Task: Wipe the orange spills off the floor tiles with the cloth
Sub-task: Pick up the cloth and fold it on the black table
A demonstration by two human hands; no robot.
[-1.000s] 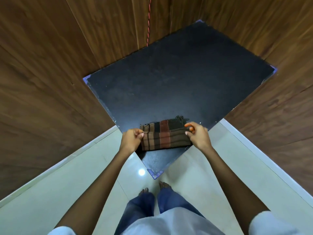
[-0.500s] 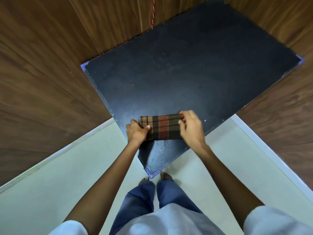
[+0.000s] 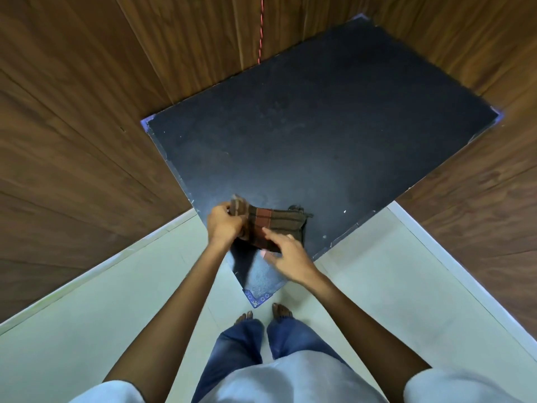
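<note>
cloth (image 3: 273, 225): folded into a narrow band, dark brown with one rust-orange stripe and thin pale lines, loose threads at its right end. it lies on the black tabletop (image 3: 319, 126), close to the near corner and nearer the left edge than the right. left hand (image 3: 225, 225): fingers curled round the cloth's left end, which is raised off the surface and blurred. right hand (image 3: 287, 257): fingers straight and spread, unclenched, over the cloth's near edge; contact cannot be confirmed through the blur. tabletop edges: the two far edges run against the wood panelling (image 3: 72, 126), the two near edges stand free above the pale floor tiles (image 3: 116, 301), and the near corner points at the person's bare feet (image 3: 281, 311). open room: dark surface stretches from the cloth to the far and right edges, marked by a few pale specks; tiles run on to either side of the person. a red cord (image 3: 261, 27) hangs down the panelling above the far edge.
</note>
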